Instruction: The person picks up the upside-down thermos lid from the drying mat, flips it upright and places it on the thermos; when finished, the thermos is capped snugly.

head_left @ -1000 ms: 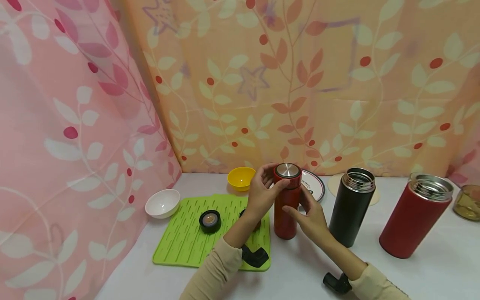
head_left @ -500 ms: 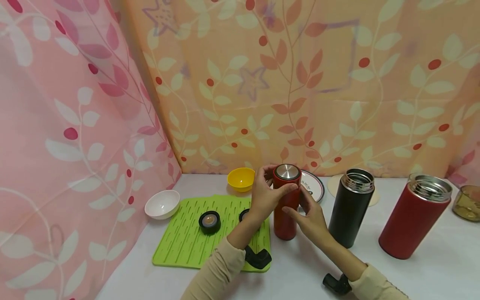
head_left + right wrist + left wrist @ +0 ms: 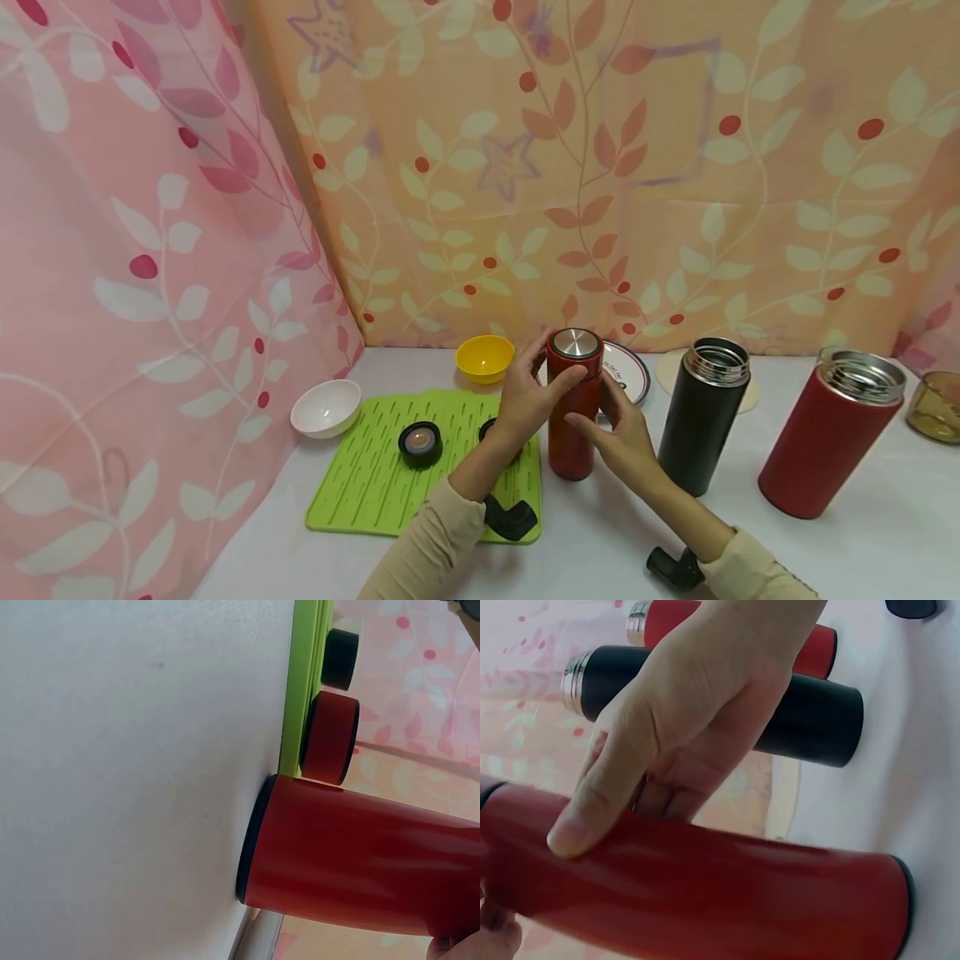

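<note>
A slim red flask (image 3: 572, 433) stands upright on the white table, just right of the green mat (image 3: 375, 483). Its lid (image 3: 575, 343) has a steel top. My left hand (image 3: 552, 360) grips the lid, thumb in front and fingers behind. My right hand (image 3: 592, 408) holds the flask's body lower down. In the left wrist view the right hand's (image 3: 690, 727) thumb lies on the red flask (image 3: 742, 892). The right wrist view shows the flask's base (image 3: 352, 862) standing on the table beside the mat (image 3: 304, 690).
A black flask (image 3: 701, 417) and a wide red flask (image 3: 828, 433) stand uncapped to the right. A black lid (image 3: 419, 442) and a red lid (image 3: 330, 739) lie on the mat. A white bowl (image 3: 325, 407), yellow bowl (image 3: 483, 357), plate (image 3: 630, 371) and glass jar (image 3: 933, 404) stand around.
My left hand's fingers have shifted slightly around the lid. The flask and my right hand stay where they were.
</note>
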Demonstrator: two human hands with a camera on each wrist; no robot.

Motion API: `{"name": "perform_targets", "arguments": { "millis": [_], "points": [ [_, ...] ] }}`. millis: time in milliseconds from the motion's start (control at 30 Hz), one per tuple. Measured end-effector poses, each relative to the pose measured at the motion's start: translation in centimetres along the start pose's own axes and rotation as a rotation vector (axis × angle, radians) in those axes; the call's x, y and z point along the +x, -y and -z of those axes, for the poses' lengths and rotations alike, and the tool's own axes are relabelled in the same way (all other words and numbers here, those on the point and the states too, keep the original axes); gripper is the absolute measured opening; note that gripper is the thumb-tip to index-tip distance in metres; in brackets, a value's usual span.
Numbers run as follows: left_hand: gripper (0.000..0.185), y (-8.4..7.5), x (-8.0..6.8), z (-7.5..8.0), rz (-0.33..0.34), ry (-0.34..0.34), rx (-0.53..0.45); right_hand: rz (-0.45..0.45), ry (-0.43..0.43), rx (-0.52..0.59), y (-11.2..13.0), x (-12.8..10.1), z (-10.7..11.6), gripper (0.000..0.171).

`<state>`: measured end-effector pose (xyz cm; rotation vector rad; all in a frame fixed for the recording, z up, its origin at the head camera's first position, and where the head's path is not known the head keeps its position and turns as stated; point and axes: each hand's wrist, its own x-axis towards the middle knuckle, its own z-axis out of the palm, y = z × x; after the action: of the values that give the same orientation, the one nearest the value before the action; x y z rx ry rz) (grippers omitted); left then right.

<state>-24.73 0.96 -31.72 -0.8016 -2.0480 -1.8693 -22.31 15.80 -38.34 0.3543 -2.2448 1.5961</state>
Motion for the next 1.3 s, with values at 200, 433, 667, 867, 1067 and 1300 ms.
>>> {"name": "perform_targets", "arguments": {
  "millis": [200, 433, 667, 867, 1067, 1300],
  "points": [
    [0.068, -0.2, 0.4, -0.7, 0.018, -0.097, 0.016, 0.009, 0.001, 0.0, 0.3, 0.1, 0.0, 0.078],
    [0.054, 0.3, 0.4, 0.1, -0.021, 0.001, -0.101, 0.027, -0.005, 0.002, 0.6, 0.2, 0.1, 0.078],
    [0.057, 0.1, 0.2, -0.2, -0.031, -0.031, -0.052, 0.016, -0.002, 0.007, 0.5, 0.2, 0.1, 0.078],
    [0.065, 0.1, 0.1, -1.0, 0.017, -0.115, -0.024, 0.001, -0.004, -0.007, 0.4, -0.1, 0.0, 0.079],
    [0.056, 0.4, 0.0, -0.7, 0.011, -0.092, -0.094, 0.013, -0.016, -0.016, 0.4, -0.2, -0.1, 0.079],
    [0.052, 0.3, 0.0, 0.3, -0.042, 0.05, -0.087, 0.031, -0.025, -0.029, 0.1, -0.1, -0.2, 0.08]
  ]
}}
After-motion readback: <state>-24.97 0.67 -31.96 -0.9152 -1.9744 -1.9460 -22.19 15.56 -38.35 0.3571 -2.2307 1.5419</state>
